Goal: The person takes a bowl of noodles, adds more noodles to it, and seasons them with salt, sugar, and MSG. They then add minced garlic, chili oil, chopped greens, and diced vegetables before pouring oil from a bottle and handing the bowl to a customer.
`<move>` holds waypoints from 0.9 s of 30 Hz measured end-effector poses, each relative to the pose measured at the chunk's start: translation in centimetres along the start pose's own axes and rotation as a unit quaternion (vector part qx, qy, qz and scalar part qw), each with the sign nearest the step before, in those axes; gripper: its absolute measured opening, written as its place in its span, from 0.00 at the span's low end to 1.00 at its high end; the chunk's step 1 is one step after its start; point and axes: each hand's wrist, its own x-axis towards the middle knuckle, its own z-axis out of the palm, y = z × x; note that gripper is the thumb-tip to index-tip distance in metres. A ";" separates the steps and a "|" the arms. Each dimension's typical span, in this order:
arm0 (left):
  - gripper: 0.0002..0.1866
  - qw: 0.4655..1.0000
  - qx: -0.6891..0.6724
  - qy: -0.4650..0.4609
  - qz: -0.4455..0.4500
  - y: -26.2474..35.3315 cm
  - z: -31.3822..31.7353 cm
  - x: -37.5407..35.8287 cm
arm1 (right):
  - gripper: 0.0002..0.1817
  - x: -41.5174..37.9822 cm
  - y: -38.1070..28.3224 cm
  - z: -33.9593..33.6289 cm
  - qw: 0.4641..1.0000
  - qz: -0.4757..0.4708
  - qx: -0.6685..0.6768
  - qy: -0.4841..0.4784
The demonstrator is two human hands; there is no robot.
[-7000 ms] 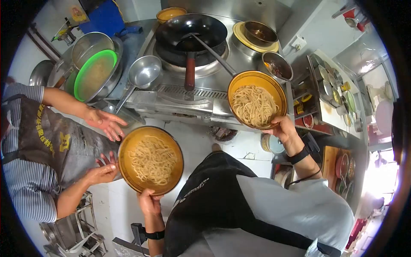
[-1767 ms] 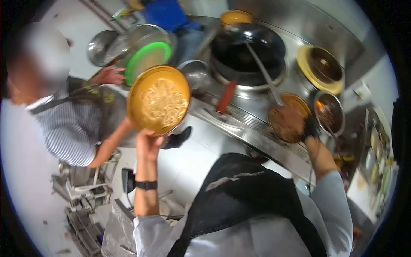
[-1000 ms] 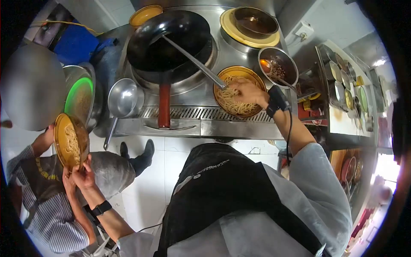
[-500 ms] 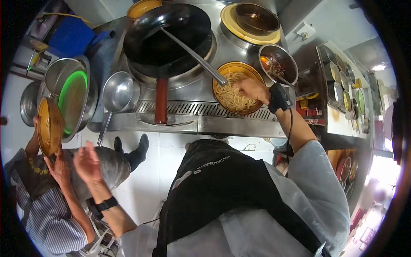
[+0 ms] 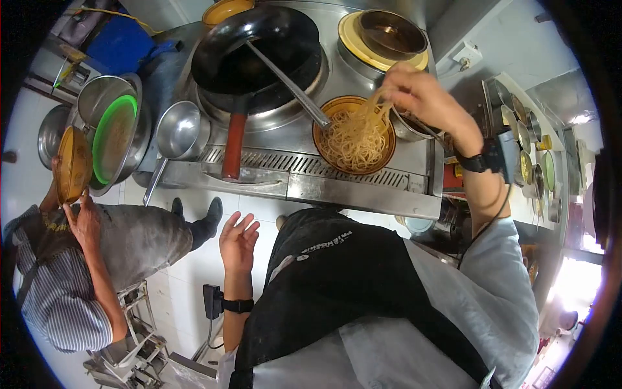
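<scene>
A brown bowl (image 5: pixel 320 144) holds a heap of pale noodles (image 5: pixel 355 139) on the steel stove front. Above its right side, my right hand (image 5: pixel 421 97) pinches a bunch of noodles, whose strands trail down to the heap. My left hand (image 5: pixel 238 241) hangs empty over the floor, fingers apart and slightly curled. Left of the bowl sits a black wok (image 5: pixel 214 61) with a red-brown handle; a long-handled metal utensil (image 5: pixel 285 81) rests in it, its handle end reaching the bowl's edge. My right hand partly hides a metal bowl (image 5: pixel 407 129) behind it.
At left, a co-worker (image 5: pixel 71 279) holds another brown bowl (image 5: pixel 72 165). Beside that person are a green-rimmed strainer (image 5: pixel 116 139) in a metal basin and a steel ladle (image 5: pixel 179 129). A dark pot (image 5: pixel 392 35) stands on a yellow lid at the back right.
My right hand has risen from the bowl, lifting noodles up and to the right. My left hand has moved right, away from the co-worker. The view has shifted slightly.
</scene>
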 end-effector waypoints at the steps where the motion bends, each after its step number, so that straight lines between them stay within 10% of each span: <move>1: 0.21 1.000 0.002 -0.007 0.002 -0.3 0.1 -0.1 | 0.09 0.4 -0.9 -1.2 0.997 0.066 0.047 0.003; 3: 0.21 1.000 -0.003 -0.010 0.004 -1.0 -0.1 -0.2 | 0.10 1.0 -2.3 -3.4 0.967 0.196 0.163 -0.001; 11: 0.18 1.000 -0.017 0.012 0.003 -2.5 0.0 -1.4 | 0.09 3.9 -4.9 -10.1 0.954 0.201 0.219 0.048; 27: 0.15 0.995 0.048 -0.089 0.012 -1.7 4.0 -1.3 | 0.09 9.8 -11.0 -23.0 0.930 -0.220 -0.035 0.294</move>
